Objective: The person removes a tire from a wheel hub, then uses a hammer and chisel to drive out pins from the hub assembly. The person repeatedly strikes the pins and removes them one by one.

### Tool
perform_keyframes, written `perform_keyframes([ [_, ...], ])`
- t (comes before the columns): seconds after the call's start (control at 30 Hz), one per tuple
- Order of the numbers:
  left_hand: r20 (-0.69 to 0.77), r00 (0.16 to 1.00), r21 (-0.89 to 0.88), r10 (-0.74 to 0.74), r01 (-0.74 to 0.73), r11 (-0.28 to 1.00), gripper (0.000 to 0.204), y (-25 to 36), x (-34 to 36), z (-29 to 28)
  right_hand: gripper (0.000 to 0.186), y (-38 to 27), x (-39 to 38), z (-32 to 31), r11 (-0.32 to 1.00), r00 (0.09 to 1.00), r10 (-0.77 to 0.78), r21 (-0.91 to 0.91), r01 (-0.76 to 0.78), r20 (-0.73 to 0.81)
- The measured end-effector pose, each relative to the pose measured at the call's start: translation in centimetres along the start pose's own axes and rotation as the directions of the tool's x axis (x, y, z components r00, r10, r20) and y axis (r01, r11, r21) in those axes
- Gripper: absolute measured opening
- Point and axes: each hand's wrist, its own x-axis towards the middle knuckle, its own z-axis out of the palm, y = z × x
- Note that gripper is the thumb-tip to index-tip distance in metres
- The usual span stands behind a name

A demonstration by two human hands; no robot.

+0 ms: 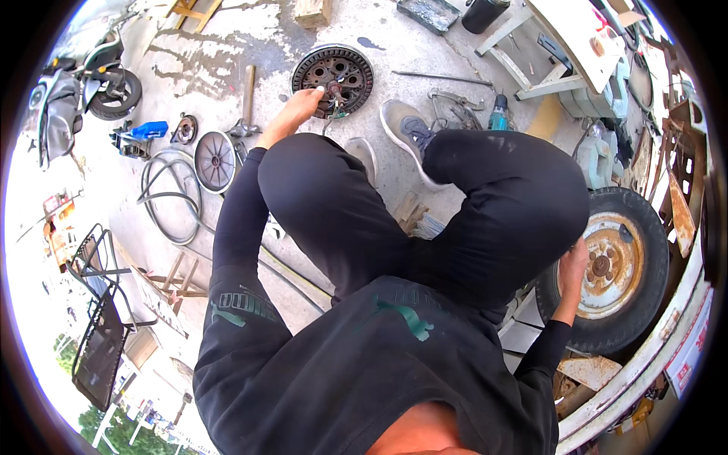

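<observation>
A dark, round hub motor core (355,67) with a slotted rim and round holes lies on the concrete in front of my feet. My left hand (302,108) reaches over its lower left rim, thumb on top near the central shaft (334,91). The fingers look closed on the core, though the hand hides most of them. Thin wires come out near the shaft. Beside my right knee is my right hand (574,269), close to a tyre on a rusty rim (607,258). Its fingers are partly hidden, so I cannot see whether it grips anything.
Left of my leg lie a hammer (249,98), a spoked metal wheel cover (215,162), a coiled hose (144,199) and a blue tool (149,130). A metal rod (442,77) and a teal power drill (498,114) lie ahead right, near a white-legged table (504,57).
</observation>
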Motion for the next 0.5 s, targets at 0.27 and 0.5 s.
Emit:
perform_keyframes([
  [0.27,-0.128,0.894,0.378,0.430,-0.357,0.854,0.045,14.5,-6.7,-5.5,0.046,-5.0,10.8,-6.5,0.976,0.984,-0.015,0.212,0.053,-0.175],
  [0.5,0.251,0.528,0.767,0.811,-0.620,0.166,0.030,29.7,-24.0,5.1,0.030,-28.2,16.1,-11.0,0.719,0.573,-0.631,-0.116,0.685,-0.523],
])
